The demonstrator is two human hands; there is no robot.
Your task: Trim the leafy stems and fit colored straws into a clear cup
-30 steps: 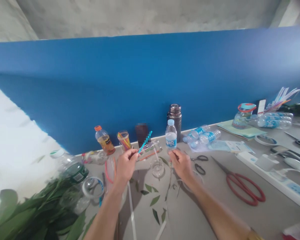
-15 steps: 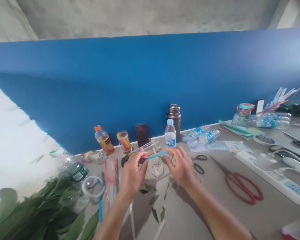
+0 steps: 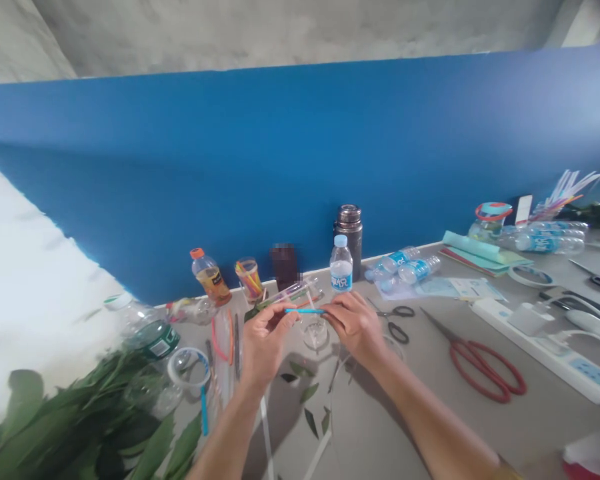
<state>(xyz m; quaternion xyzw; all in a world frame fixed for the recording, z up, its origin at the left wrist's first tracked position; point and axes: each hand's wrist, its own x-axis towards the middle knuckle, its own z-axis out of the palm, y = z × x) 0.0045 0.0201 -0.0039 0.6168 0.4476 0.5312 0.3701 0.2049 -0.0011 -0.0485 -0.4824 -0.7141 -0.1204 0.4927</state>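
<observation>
Cluttered grey tabletop (image 3: pixel 530 420); blue panel (image 3: pixel 300 153) behind, concrete (image 3: pixel 280 33) above; left fingers (image 3: pixel 283 325), right fingers (image 3: pixel 341 315) pinching blue straw (image 3: pixel 305 311).

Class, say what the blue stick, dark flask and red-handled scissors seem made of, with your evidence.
Blue stick: probably smooth plastic, given its even, bright colour. Dark flask: likely metal; its lid shines. Red-handled scissors: apparently metal blades, being grey; evenly red handles, plastic or coated.
</observation>
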